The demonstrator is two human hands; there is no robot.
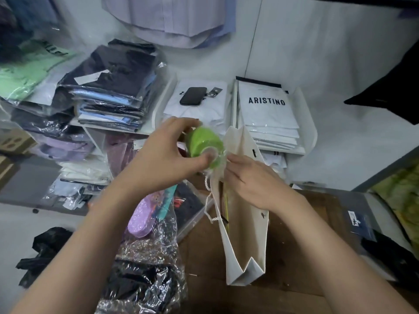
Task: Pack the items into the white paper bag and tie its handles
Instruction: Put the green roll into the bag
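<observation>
Green plastic, rounded and wrapped in crinkly clear film: one such item [205, 141] is held at the mouth of the single white paper bag [246, 234], which stands upright on a brown wooden table [301, 223]. The left hand [158, 157] grips the item, thumb pressed on its near end and fingers curled over the far side. The right hand [251, 184] lies against the bag's upper edge, fingers close together with their tips at the film; whether they pinch it is too blurred to tell. One white rope handle [209, 200] hangs loose and untied down the bag's left side, and a thin yellow strip [226, 205] shows inside the opening. Just left of the bag lies one clear plastic sack [154, 245] holding a purple piece [138, 220], a teal piece [166, 202] and dark contents below. Behind, one black phone [193, 95] rests on a stack of packed white shirts [195, 112] — beside it, a second stack's top pack [267, 109] reads ARISTINO.
</observation>
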